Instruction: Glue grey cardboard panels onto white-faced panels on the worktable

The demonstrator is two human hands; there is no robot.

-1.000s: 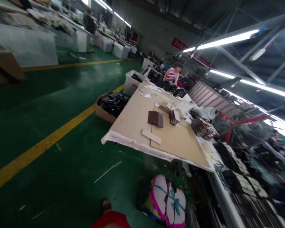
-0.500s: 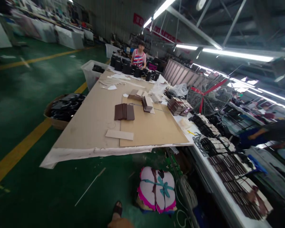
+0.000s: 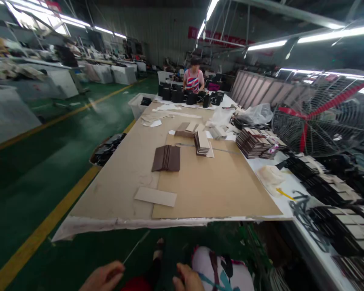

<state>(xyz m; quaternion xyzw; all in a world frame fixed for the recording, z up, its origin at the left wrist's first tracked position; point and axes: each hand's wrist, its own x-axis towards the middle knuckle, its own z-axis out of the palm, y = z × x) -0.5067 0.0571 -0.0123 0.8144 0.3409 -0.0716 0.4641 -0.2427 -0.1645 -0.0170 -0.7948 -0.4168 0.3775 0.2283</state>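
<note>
Before the near edge of the beige-topped bench (image 3: pixel 115 194), the left hand (image 3: pixel 104 276) and right hand (image 3: pixel 188 278) are held loosely curled, seemingly empty though cropped; a pale, flat rectangular strip (image 3: pixel 156 196) is laid near that edge, presumably for easy reach.

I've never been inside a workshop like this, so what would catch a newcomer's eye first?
Probably the big caged fan with its red parts, at the right. Next, the broad table in the middle, with dark brown panels on it. Below its near edge show the person's left hand and right hand, the right one beside a patterned cushion.
</note>
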